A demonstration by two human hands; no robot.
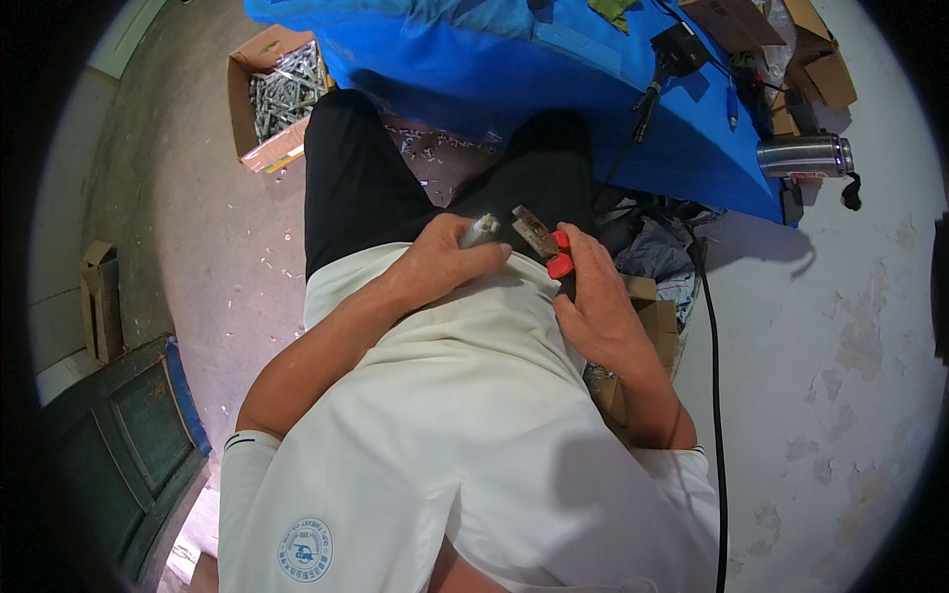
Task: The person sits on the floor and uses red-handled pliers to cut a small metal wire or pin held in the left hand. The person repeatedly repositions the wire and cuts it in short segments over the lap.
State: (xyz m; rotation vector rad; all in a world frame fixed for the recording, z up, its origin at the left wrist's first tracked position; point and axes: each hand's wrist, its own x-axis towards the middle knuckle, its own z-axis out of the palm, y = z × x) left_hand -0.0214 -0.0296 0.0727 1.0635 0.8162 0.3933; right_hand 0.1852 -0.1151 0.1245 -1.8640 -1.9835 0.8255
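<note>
My left hand [448, 259] is closed around a short grey-white cylindrical piece [480, 230], whose uneven end sticks up between thumb and fingers. The palm hides the rest of it, and its material is unclear. In my right hand [602, 304] is a pair of pliers [534, 233] with worn metal jaws and red-and-black handles. The jaws point up and left, just right of the grey piece and apart from it. Both hands are over my lap, in front of a white shirt [445, 400] and black trousers [363, 185].
A cardboard box [241, 111] of grey, stick-like pieces [285, 93] stands on the floor, where small scraps lie scattered. Blue sheeting [460, 67] covers the table ahead. A steel flask [804, 156], a black power adapter [678, 50] and a hanging black cable [713, 370] are to the right.
</note>
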